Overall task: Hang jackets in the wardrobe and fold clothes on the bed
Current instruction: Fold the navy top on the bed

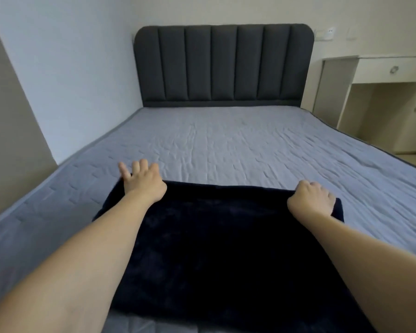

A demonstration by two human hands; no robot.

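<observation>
A dark garment (221,248) is spread flat on the near part of the bed (238,145). Its far right corner is gripped by the curled right hand (311,198); the left hand (142,181) is laid at the far left corner, fingers splayed wide. Uneven pull is judged likely to skew the fold. Ample bare mattress is left ahead; the desk (392,68) is well apart.
</observation>
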